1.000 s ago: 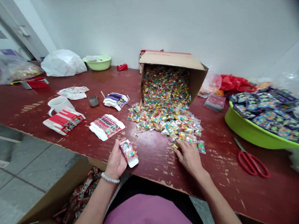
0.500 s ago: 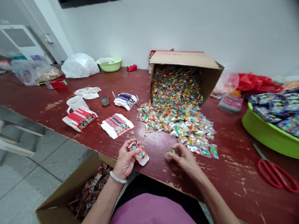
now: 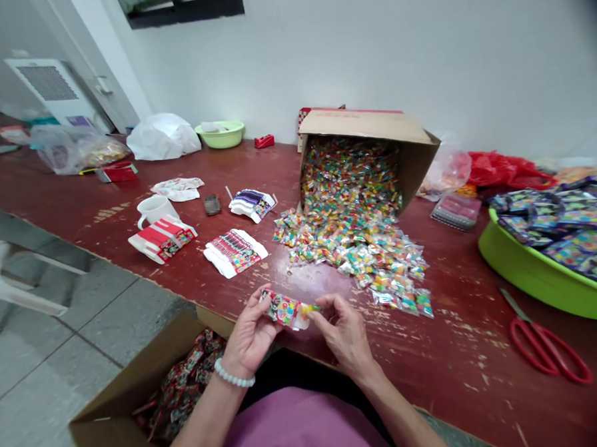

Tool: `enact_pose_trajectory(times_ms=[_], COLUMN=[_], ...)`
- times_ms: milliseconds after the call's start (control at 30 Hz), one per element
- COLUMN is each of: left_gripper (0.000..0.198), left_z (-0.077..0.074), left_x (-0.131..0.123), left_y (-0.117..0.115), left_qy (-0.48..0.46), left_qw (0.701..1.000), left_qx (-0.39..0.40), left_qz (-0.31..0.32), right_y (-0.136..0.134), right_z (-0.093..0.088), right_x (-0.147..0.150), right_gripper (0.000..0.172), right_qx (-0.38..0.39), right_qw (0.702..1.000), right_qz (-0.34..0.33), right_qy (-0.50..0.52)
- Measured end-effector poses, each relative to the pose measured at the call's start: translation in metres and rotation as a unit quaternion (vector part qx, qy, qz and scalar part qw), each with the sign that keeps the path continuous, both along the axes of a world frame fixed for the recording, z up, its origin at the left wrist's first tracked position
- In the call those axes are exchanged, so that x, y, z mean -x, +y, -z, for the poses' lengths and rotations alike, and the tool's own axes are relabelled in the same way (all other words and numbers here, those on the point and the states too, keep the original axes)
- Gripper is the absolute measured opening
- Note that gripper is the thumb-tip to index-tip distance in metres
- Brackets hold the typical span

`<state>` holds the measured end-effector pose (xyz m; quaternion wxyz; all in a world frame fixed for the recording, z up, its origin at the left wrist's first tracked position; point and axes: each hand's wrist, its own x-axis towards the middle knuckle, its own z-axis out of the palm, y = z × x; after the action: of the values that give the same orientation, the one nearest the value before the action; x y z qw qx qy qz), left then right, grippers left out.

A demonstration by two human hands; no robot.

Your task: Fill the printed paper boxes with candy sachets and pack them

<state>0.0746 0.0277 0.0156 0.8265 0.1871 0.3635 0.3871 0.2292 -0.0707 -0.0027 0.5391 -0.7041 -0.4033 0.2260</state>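
My left hand (image 3: 250,333) is wrapped round a small printed candy box (image 3: 283,309), which lies sideways with its white flap end facing right. Between the thumb and fingers of my right hand (image 3: 345,331) is a small clear candy packet (image 3: 309,310), touching the box's open end. Behind my hands, a heap of similar candy packets (image 3: 360,247) spills from a cardboard box (image 3: 418,167) tipped on its side. Flat stacks of red printed boxes (image 3: 236,251) and purple printed boxes (image 3: 251,204) lie to the left of the heap.
Red-handled scissors (image 3: 548,347) and a green basin (image 3: 531,271) full of dark packets are at the right. A white mug (image 3: 156,209) stands behind a red-and-white stack (image 3: 163,240). Below the table edge, a carton (image 3: 112,406) holds dark red packets.
My right hand has moved left, bringing the candy packet to the box's open end. My left hand has turned the box more level. The view has shifted slightly.
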Motion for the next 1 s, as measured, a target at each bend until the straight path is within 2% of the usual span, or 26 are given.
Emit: enact_pose_trajectory(times_ms=[67,167,233,300,400,467,567,633,733,800,900,1000], left_gripper=[0.028,0.041,0.050,0.047,0.043,0.049,0.057,0.051,0.033,0.030,0.037,0.037], left_z=[0.001,0.005,0.007,0.009,0.009,0.007,0.000,-0.005,-0.010,-0.011,-0.010,-0.010], left_x=[0.008,0.019,0.020,0.018,0.012,0.009,0.006,0.004,-0.001,-0.003,-0.005,-0.004], left_y=[-0.005,-0.013,-0.016,-0.019,-0.020,-0.019,-0.020,-0.021,-0.025,-0.027,-0.030,-0.032], left_qy=[0.020,0.056,0.062,0.057,0.047,0.044,0.076,0.119,0.182,0.190,0.136,0.089], left_qw=[0.998,0.978,0.950,0.917,0.888,0.887,0.886,0.878,0.856,0.857,0.897,0.946], left_qx=[-0.023,-0.052,-0.068,-0.089,-0.116,-0.134,-0.174,-0.216,-0.281,-0.289,-0.237,-0.158], left_qz=[0.058,0.194,0.297,0.385,0.442,0.440,0.422,0.410,0.393,0.381,0.346,0.270], right_y=[-0.001,0.001,0.002,0.002,0.000,-0.003,-0.006,-0.007,-0.003,0.002,0.007,0.005], right_z=[-0.001,-0.006,-0.012,-0.020,-0.032,-0.037,-0.041,-0.043,-0.047,-0.049,-0.048,-0.041], right_x=[-0.005,-0.013,-0.017,-0.020,-0.027,-0.032,-0.037,-0.036,-0.030,-0.027,-0.027,-0.026], right_gripper=[0.016,0.017,0.016,0.012,0.010,0.018,0.022,0.024,0.026,0.027,0.023,0.009], right_qx=[-0.004,0.002,0.017,0.027,-0.001,-0.027,-0.031,-0.024,-0.004,-0.013,-0.072,-0.091], right_qw=[1.000,1.000,0.997,0.987,0.967,0.957,0.954,0.953,0.942,0.943,0.969,0.982], right_qz=[0.012,-0.011,-0.074,-0.154,-0.242,-0.268,-0.260,-0.259,-0.309,-0.314,-0.209,-0.114], right_qy=[-0.019,-0.010,-0.007,-0.024,-0.075,-0.106,-0.149,-0.156,-0.128,-0.113,-0.115,-0.117])
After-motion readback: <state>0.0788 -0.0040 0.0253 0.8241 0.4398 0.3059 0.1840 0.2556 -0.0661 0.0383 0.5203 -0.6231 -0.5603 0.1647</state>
